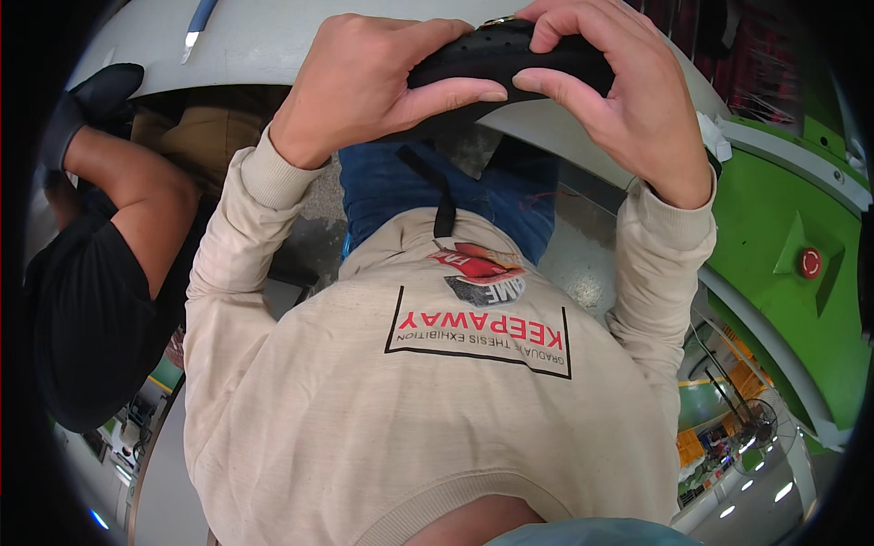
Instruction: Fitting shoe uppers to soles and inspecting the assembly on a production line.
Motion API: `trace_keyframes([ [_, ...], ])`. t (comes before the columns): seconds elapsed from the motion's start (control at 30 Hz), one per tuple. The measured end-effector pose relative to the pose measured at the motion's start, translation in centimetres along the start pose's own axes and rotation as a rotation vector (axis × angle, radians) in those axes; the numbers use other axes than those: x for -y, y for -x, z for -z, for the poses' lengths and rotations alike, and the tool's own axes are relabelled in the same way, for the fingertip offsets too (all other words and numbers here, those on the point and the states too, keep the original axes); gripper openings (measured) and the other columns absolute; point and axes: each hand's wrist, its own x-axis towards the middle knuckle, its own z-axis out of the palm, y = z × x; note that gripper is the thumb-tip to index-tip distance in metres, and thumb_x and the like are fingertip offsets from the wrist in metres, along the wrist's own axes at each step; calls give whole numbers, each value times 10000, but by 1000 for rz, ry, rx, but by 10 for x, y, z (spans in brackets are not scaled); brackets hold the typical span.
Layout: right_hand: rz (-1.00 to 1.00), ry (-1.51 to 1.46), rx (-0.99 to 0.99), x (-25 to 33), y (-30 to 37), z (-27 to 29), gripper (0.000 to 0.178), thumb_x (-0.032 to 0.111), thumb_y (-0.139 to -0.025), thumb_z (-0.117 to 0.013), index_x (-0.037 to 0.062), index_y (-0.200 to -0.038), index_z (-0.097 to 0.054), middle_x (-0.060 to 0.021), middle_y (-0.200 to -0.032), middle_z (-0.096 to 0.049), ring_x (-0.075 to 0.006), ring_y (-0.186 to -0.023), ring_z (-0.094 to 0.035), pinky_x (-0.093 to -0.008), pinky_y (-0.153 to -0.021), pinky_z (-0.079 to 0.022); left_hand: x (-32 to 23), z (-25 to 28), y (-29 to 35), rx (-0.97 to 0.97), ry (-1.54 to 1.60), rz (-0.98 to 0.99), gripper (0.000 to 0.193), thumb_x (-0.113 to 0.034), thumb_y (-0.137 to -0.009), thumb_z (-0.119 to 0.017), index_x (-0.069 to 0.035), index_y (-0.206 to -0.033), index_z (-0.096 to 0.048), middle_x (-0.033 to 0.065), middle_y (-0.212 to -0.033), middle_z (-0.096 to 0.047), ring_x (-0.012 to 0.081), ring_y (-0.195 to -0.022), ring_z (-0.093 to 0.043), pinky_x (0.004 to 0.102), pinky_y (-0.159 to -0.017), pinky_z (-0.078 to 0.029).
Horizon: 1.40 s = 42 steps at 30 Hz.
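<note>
Both my hands hold a black piece (482, 62) over the near edge of the table. It is curved, with small round holes in its side and a shiny metal fitting (499, 19) on top; its exact kind I cannot make out. My left hand (360, 77) grips the left end, thumb stretched along the near side and fingers behind. My right hand (628, 96) pinches the right end, its fingers curled over the top and its thumb pressed on the near face. The thumb tips almost meet at the middle. Much of the underside lies in shadow.
On the pale table (259, 45) lies a blue-handled blade tool (197, 29) at the far left. Close on my left sits another person in a black sleeve (91, 309), arm bent. A green machine (774, 227) with a red push button (809, 263) stands to my right.
</note>
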Motion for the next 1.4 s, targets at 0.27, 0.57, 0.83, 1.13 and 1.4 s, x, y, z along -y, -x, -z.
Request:
trace_keyframes([
  [0.27, -138, -252, 84, -7, -6, 4, 257, 121, -800, -898, 21, -920, -693, -134, -913, -722, -298, -788, -708, -352, -699, -532, -14, 9, -7, 13, -75, -18, 423, -388, -952, -849, -19, -1156, -812, 162, -738, -727, 320, -592, -695, 391, -555, -509],
  [0.57, -168, -227, 164, -12, -17, 15, 273, 109, -721, -959, 12, -831, -728, -106, -776, -741, -189, -688, -685, -333, -668, -526, -24, 10, -12, 6, -167, -81, 375, -375, -956, -841, -19, -1073, -819, 150, -672, -679, 323, -562, -651, 411, -528, -470],
  [0.83, -131, -361, 25, -42, 11, -16, 441, 87, -769, -970, 18, -1144, -748, -106, -1263, -788, -208, -1153, -734, -325, -1033, -566, -3, 12, 2, 9, -119, -55, 387, -381, -966, -828, -14, -1088, -823, 165, -675, -675, 329, -567, -654, 407, -543, -478],
  [1.13, -348, -707, -195, -32, 22, -16, 371, 34, -749, -982, 8, -1050, -766, -128, -1095, -802, -184, -1021, -745, -332, -942, -588, -4, 20, 9, 11, -115, -51, 400, -384, -971, -822, -9, -1110, -817, 170, -723, -708, 332, -595, -674, 397, -559, -493],
  [1.4, -284, -700, -20, -55, 26, -12, 369, 86, -820, -954, 25, -1122, -752, -170, -1218, -775, -236, -1093, -745, -366, -1027, -578, -11, 18, 12, 34, -120, -23, 427, -397, -955, -838, -11, -1134, -818, 164, -740, -724, 324, -601, -685, 379, -561, -504],
])
